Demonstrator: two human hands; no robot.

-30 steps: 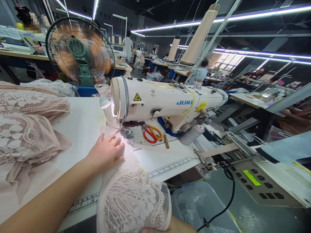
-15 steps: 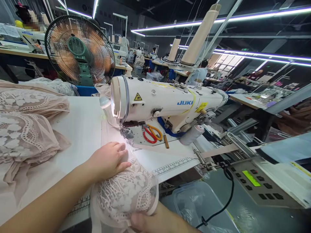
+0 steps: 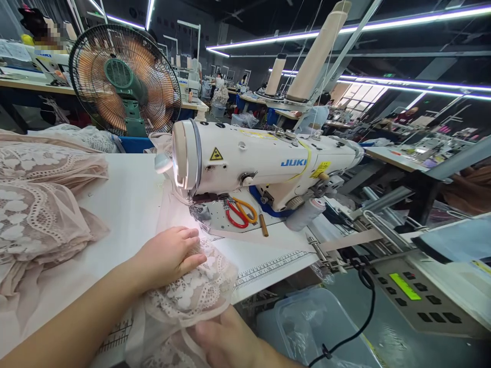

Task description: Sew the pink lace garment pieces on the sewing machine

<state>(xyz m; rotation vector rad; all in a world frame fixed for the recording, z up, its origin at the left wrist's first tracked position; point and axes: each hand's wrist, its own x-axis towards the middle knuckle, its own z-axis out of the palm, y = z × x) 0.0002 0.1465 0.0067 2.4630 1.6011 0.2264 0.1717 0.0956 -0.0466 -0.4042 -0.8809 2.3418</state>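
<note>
My left hand lies flat, fingers together, on a pale pink lace piece on the white table, just in front of the presser foot of the white JUKI sewing machine. My right hand comes in from the bottom edge and grips the lace's near edge, bunching it up over the table's front. Only part of that hand shows. A thin plain pink fabric runs from under my left hand toward the needle.
Red and orange scissors and a wooden-handled tool lie on the machine bed. A heap of pink lace garments fills the left side. A fan stands behind. A control panel and a clear plastic bin sit at the right.
My right hand has risen into view and pushed the lace up onto the table toward my left hand, which slid slightly back toward me. The lace is now bunched.
</note>
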